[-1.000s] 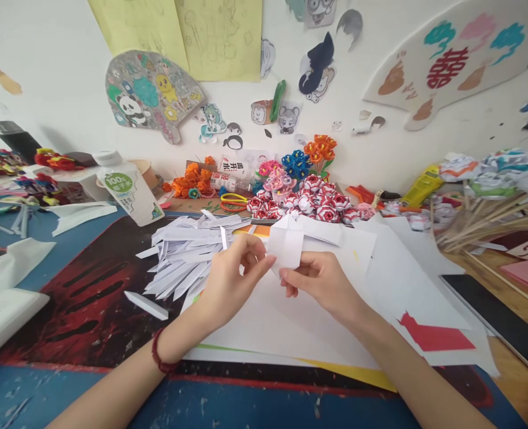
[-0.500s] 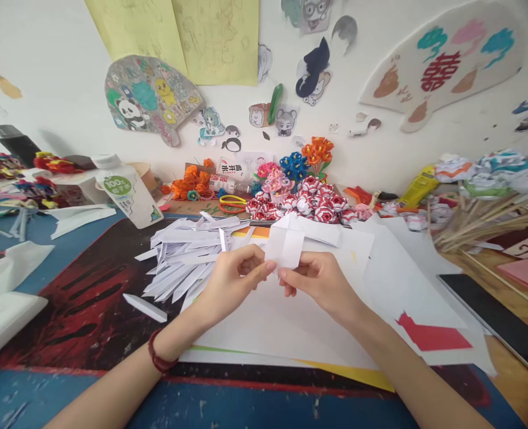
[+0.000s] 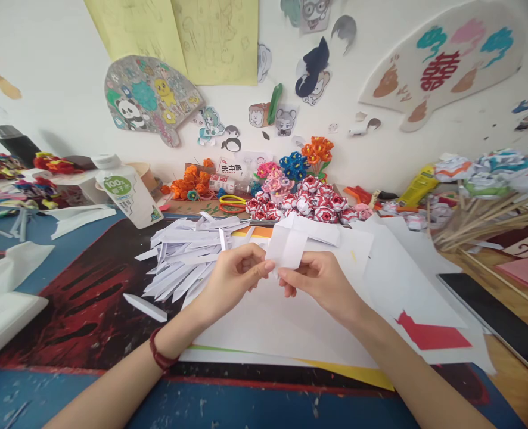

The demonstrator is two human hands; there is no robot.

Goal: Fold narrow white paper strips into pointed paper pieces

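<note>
A small piece of creased white paper (image 3: pixel 288 244) is held up between my two hands, above the large white sheets (image 3: pixel 273 325). My left hand (image 3: pixel 239 271) pinches its lower left edge between thumb and fingers. At the lower right, my right hand (image 3: pixel 320 277) is closed on the same paper, thumb in front and fingers curled behind. Part of the paper's lower edge is hidden by the fingertips. Left of my hands lies a heap of folded white paper strips (image 3: pixel 179 256), with one loose strip (image 3: pixel 145 307) apart from it.
Red-and-white paper flowers (image 3: pixel 322 202) are clustered at the back. A white bottle (image 3: pixel 127 190) stands back left. On the right lie a black phone (image 3: pixel 499 319), a red paper scrap (image 3: pixel 434 332) and a bundle of thin sticks (image 3: pixel 465 223). A white case (image 3: pixel 7 322) sits far left.
The white paper has tilted slightly and shifted a little to the right between my fingers. Both hands keep nearly the same place and grip.
</note>
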